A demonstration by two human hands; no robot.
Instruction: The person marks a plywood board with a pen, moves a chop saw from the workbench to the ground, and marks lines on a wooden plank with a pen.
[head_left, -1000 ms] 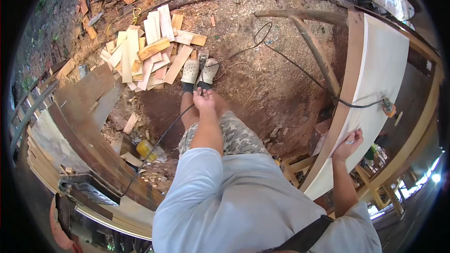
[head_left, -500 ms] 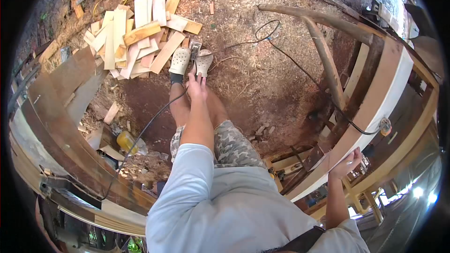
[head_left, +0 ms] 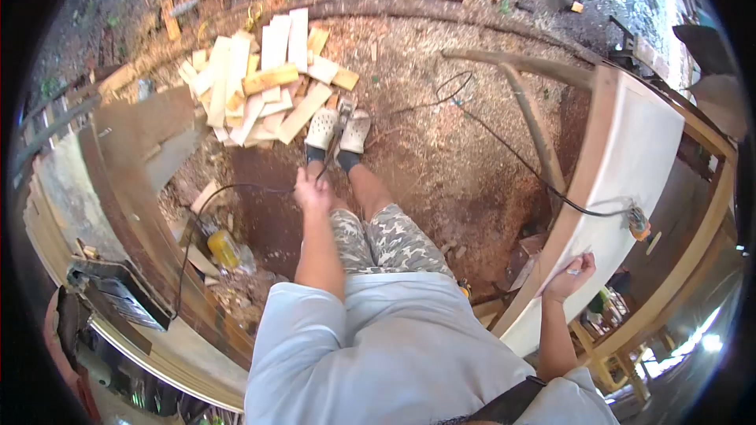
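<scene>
My left hand (head_left: 313,190) is closed around a black power cord (head_left: 256,187) in front of my shins. One stretch of the cord rises towards a small metal-coloured tool (head_left: 345,106) on the ground between my clogs; its kind is unclear. To the right, my right hand (head_left: 570,275) rests on a long pale board (head_left: 642,122), fingers curled in. Something small and white shows at those fingers, too small to name. Farther along the board lies an orange and grey object (head_left: 639,224), with a second dark cord (head_left: 512,145) running to it.
A heap of cut wooden boards (head_left: 272,79) lies just beyond my feet. Wooden poles (head_left: 535,122) prop near the right-hand board. A yellow container (head_left: 224,250) sits among scraps on the left, beside a dark plank (head_left: 130,205). Sawdust and chips cover the ground.
My left hand has drawn back from the tool towards my body, still gripping the cord. The right hand has shifted slightly on the board, and the whole view has tilted forward.
</scene>
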